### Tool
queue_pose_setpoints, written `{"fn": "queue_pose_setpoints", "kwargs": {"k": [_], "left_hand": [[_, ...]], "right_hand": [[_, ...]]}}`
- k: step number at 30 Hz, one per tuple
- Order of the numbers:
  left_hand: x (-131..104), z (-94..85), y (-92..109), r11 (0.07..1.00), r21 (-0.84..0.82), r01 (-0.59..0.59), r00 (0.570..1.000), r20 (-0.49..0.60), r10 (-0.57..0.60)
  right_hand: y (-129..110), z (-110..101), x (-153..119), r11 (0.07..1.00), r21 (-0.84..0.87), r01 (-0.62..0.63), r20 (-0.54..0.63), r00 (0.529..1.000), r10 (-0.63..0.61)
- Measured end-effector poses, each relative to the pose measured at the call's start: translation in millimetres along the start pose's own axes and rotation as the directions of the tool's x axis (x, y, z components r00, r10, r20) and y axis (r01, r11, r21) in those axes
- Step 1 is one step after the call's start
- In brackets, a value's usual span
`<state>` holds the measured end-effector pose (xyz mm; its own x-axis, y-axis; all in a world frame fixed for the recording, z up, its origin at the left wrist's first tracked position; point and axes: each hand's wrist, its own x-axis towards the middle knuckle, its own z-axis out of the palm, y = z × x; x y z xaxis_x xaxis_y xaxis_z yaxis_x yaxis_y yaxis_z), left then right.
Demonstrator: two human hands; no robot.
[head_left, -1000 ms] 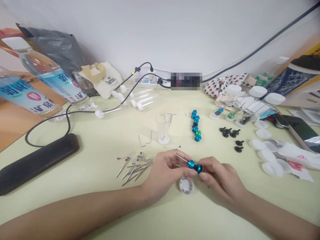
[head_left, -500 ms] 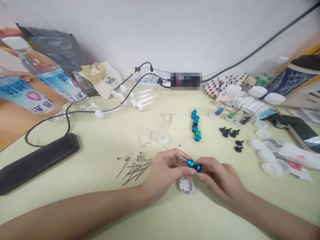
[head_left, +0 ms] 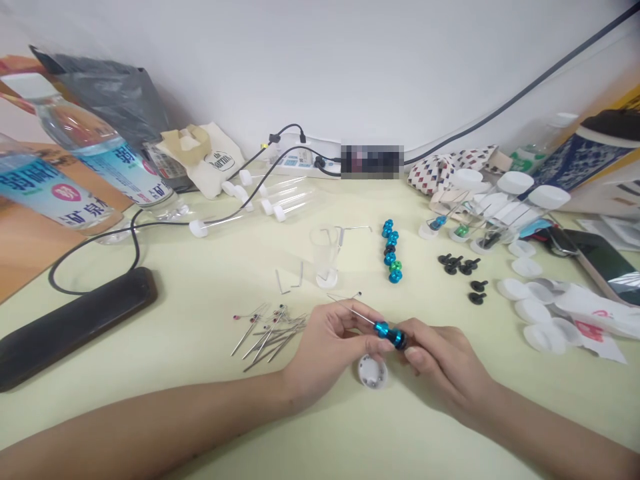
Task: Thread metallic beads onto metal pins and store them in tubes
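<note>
Nearer than the upright clear tube: blue metal handle, partly hidden by left hand and right hand; metal bits in white cap, too small to identify. Behind tube: dark item pixelated. Far left of tube: labelled water bottle and black case, cut by edge. Far right of tube: dark-lidded cup, edge-cropped. Both forearms cut off.
</note>
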<state>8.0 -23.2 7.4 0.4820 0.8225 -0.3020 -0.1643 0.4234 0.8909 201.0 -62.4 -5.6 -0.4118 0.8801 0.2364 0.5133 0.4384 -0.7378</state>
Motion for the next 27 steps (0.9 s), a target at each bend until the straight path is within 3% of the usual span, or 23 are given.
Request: {"fn": "queue_pose_setpoints", "kwargs": {"k": [14,21,27], "left_hand": [[-0.7,0.0,-0.7,1.000,0.004,-0.012,1.000,0.009,0.012],[0.6,-1.1,-1.8,1.000,0.002,-0.015,1.000,0.006,0.015],[0.1,-0.8,-1.0,1.000,0.000,-0.028,0.999,0.030,0.028]], "right_hand": [[1.1,2.2,-0.4,1.000,0.017,0.006,-0.040,0.999,-0.006],[3.2,2.2,0.0,0.995,-0.096,0.024,-0.039,0.999,-0.028],[4.5,3.4,-0.7,0.997,-0.068,0.026,-0.075,0.997,-0.031]]}}
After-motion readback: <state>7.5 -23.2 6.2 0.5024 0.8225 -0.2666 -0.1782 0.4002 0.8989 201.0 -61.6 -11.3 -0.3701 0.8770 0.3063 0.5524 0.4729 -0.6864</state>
